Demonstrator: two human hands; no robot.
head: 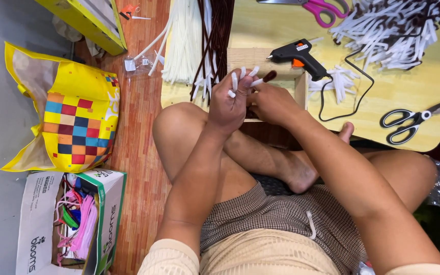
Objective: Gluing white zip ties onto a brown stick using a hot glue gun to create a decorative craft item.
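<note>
Left hand (228,104) grip grasping white stick pieces (240,77); right hand (272,103) grip pinching a brown-tipped stick (265,79). Glue gun (298,56) just beside on surface (383,97).

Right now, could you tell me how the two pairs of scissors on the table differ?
The pink-handled scissors lie at the table's far edge, partly cut off by the frame; the black-handled scissors lie whole at the near right edge. The pink pair sits beside the heap of cut pieces, the black pair alone. Both lie flat.
</note>
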